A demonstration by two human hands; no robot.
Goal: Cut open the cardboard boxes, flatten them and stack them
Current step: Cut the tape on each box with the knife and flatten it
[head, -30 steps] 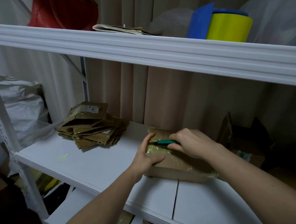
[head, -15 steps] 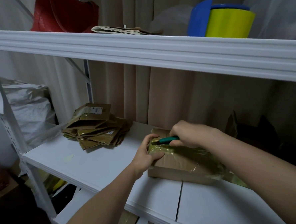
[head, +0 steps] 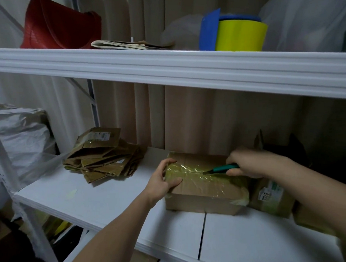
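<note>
Box: I see the cardboard box (head: 205, 185) lying flat on the white shelf (head: 103, 203), a little right of the middle. Its top is covered with shiny yellowish tape (head: 204, 174).
Left hand: my left hand (head: 163, 181) grips the left end of the box. The thumb lies on the top face and the other fingers curl round the far left corner, so they are clamped on the box.
Right hand: my right hand (head: 245, 163) is over the far right part of the box. Its fingers are curled tight round a cutter with a green handle (head: 223, 168).
Cutter: the dark tip points to the left and down and meets the tape near the middle of the top. I cannot tell how deep it goes.
Flattened pile: a stack of flattened boxes (head: 103, 157) lies on the same shelf at the left, well apart from the box.
Other boxes: another box with a printed label (head: 269, 194) stands just beside the right end of the one I hold, partly behind my right forearm.
Upper shelf: a red bag (head: 59, 24), some folded paper (head: 130, 45) and a yellow and blue roll (head: 239, 33) stand on the board above.
Left side: a grey plastic bag (head: 20, 133) is beyond the shelf frame.
</note>
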